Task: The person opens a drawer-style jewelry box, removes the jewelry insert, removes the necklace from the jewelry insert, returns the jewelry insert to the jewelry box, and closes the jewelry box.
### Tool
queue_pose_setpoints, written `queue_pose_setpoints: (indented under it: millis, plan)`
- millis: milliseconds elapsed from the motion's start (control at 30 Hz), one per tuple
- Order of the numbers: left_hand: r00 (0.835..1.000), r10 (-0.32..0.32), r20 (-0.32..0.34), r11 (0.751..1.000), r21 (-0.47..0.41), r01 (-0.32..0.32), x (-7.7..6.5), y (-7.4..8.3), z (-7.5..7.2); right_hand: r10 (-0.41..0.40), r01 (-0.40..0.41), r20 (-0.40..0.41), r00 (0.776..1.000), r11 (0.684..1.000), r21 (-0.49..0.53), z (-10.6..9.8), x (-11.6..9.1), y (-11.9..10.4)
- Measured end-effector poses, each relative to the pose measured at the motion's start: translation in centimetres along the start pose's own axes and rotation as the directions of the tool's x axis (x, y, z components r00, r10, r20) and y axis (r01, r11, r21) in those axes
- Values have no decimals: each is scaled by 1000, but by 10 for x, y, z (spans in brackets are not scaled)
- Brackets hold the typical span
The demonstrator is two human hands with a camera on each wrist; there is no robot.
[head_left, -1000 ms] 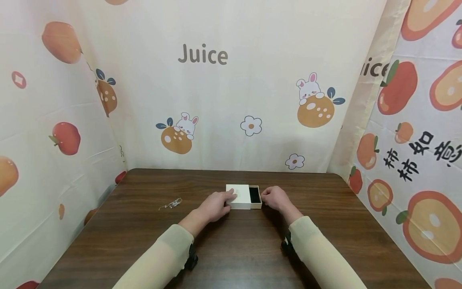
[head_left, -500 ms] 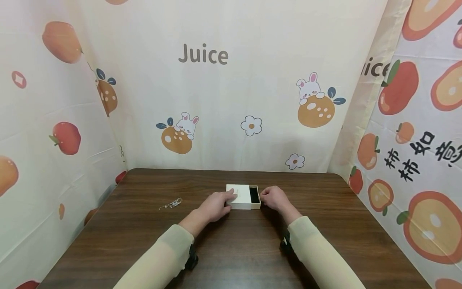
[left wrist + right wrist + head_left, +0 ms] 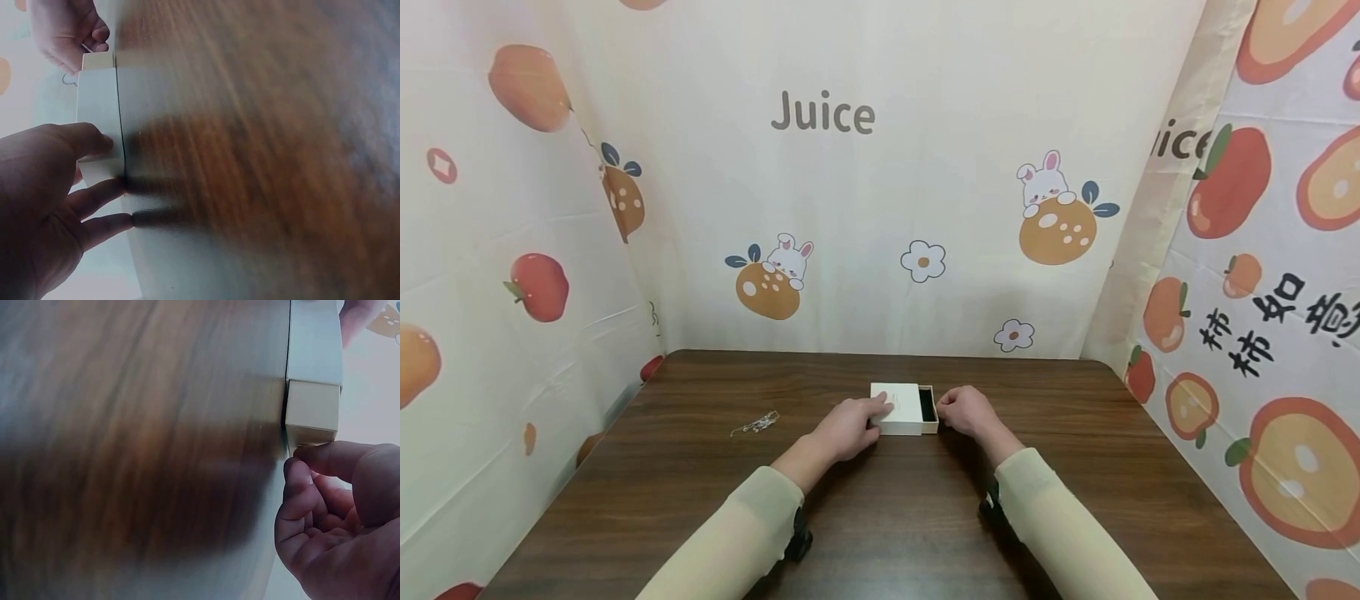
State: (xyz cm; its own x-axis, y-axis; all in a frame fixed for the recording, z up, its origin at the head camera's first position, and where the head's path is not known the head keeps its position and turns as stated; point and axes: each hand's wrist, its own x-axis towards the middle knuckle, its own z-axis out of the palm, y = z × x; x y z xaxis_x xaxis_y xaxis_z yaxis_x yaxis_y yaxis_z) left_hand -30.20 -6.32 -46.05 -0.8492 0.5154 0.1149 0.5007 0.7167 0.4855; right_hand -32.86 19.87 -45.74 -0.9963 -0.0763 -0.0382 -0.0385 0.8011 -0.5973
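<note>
A small white drawer box (image 3: pixel 907 407) lies on the brown table (image 3: pixel 880 517). Its inner tray (image 3: pixel 934 427), dark inside, sticks out a little on the right. My left hand (image 3: pixel 847 427) grips the sleeve's left part, fingers on top and thumb at the near side. At the tray's right end, my right hand (image 3: pixel 970 412) has thumb and forefinger pinched together. The right wrist view shows a thin pull tab (image 3: pixel 290 449) running from the tray end into that pinch, mostly hidden by the fingertips.
A silvery chain trinket (image 3: pixel 760 423) lies on the table left of my left hand. A fruit-patterned curtain (image 3: pixel 865 200) hangs behind the table's far edge and along both sides.
The tray has slid left, further into the sleeve, and my right hand has moved left with it. My left hand and the sleeve stay nearly where they were.
</note>
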Motion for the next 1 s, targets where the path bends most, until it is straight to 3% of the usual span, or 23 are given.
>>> queue_pose_setpoints:
  millis: [400,1000]
  plan:
    - [1000,0,-4,1000,12,0,1,-1,1,15,-16,24,1000,999,48,13,3,-13]
    - [1000,12,0,1000,25,-12,3,-2,1,7,-7,40,999,1000,0,13,4,-22]
